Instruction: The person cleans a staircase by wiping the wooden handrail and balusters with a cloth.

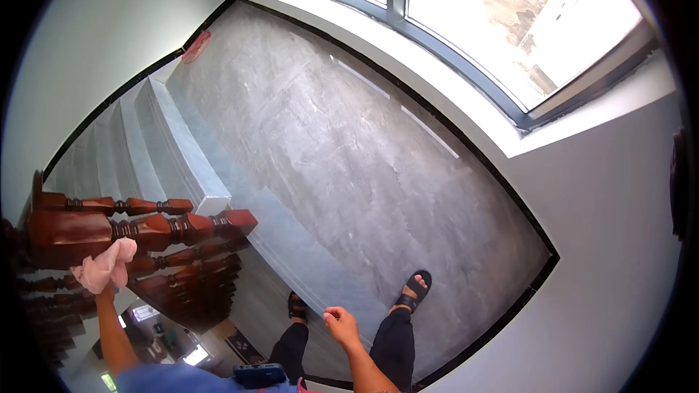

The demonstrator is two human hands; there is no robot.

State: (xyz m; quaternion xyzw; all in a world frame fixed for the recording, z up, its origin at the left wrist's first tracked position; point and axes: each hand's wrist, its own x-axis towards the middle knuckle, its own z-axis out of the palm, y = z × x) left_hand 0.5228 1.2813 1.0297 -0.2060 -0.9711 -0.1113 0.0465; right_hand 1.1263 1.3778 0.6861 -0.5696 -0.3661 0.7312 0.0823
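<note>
A pink cloth (109, 266) covers most of my left hand (104, 285), which grips it against the side of a dark red wooden newel post (65, 229). The fingers of that hand are hidden by the cloth. More turned wooden balusters (186, 255) of the stair railing run beside and below it. My right hand (342, 324) hangs in front of my body above the landing, its fingers curled in, and I see nothing in it.
Grey stone stairs (131, 142) lead away at the left from the grey landing floor (328, 145). A red mesh-like item (196, 47) lies in the far corner. A window (488, 29) is at the upper right. Beyond the railing, a lower floor (175, 342) shows.
</note>
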